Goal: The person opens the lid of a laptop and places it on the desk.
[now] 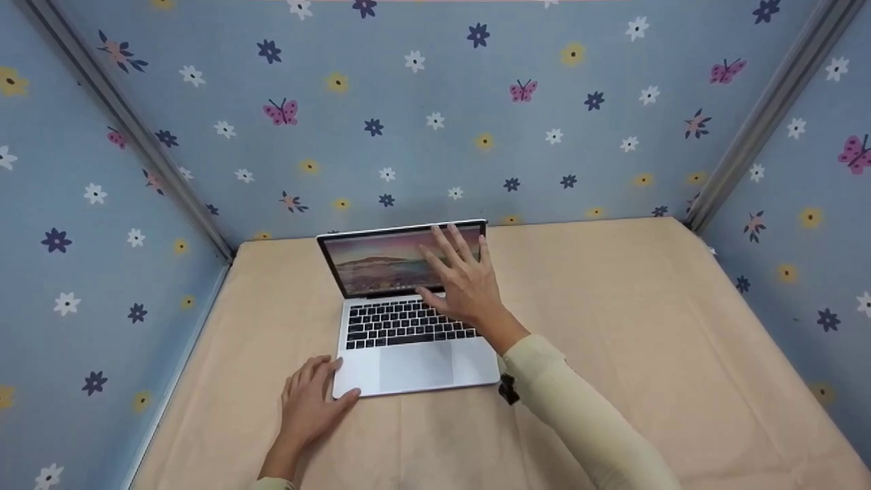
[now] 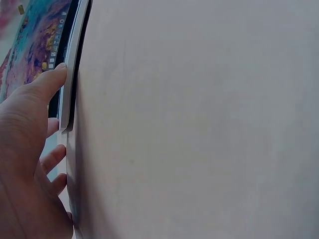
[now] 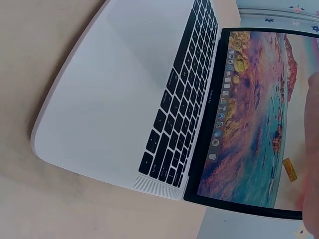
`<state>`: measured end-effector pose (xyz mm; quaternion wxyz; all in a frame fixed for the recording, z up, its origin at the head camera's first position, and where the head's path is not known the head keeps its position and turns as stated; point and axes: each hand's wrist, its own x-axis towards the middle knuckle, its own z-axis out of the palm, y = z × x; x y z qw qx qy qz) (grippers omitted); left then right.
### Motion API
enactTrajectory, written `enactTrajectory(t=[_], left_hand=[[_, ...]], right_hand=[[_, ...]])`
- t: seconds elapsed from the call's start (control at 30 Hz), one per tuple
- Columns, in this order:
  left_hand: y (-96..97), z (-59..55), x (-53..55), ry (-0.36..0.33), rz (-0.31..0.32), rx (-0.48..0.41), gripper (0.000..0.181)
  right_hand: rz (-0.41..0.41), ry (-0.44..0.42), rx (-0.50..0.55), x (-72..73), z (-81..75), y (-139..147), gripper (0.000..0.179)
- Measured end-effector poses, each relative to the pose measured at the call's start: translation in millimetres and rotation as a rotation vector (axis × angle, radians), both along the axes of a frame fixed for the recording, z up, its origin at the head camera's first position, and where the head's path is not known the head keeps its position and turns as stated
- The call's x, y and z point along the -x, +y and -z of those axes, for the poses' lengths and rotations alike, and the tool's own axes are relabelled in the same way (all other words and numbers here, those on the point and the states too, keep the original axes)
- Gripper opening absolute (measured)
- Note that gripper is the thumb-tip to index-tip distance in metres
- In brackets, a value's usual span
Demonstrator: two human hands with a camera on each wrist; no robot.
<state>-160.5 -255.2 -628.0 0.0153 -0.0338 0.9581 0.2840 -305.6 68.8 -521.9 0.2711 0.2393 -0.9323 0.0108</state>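
A silver laptop (image 1: 416,364) stands unfolded on the cloth-covered table, its screen (image 1: 371,262) lit with a coastal landscape picture. At the laptop's front left corner, my left hand (image 1: 309,401) holds the edge, thumb on the front rim and index finger along the left side. The left wrist view shows that thumb (image 2: 52,79) lying on the rim, other fingers bent below it. My right hand (image 1: 469,286) is spread in front of the screen's right half, over the right part of the keyboard (image 1: 391,327). Only a blurred part of this hand (image 3: 311,154) enters the right wrist view.
Beige cloth (image 1: 612,306) covers the table around the laptop. Blue flowered panels (image 1: 435,95) rise behind and at both sides, with grey posts (image 1: 769,109) at the corners. The top of the screen stands near the back panel. A small black object (image 1: 508,389) sits by my right sleeve.
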Motion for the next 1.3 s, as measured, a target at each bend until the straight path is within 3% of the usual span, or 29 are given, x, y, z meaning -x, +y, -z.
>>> enactTrajectory(t=[0.2,0.77,1.07,1.3], left_hand=[[1.3,0.4,0.9,-0.011,-0.003,-0.003,0.078],[0.9,-1.6,-0.6,-0.009,0.001,-0.008,0.077],[1.6,-0.4,0.9,0.009,0.010,-0.017,0.077],[1.3,-0.3,-0.6,0.001,0.004,-0.029,0.077]], right_hand=[[-0.014,0.003,0.016,0.9,-3.2,1,0.083],[0.001,-0.138,-0.003,10.1,-19.9,-5,0.083],[0.035,-0.318,0.038,17.5,-34.6,-8,0.084],[0.075,-0.424,-0.017,26.9,-43.6,-9,0.083]])
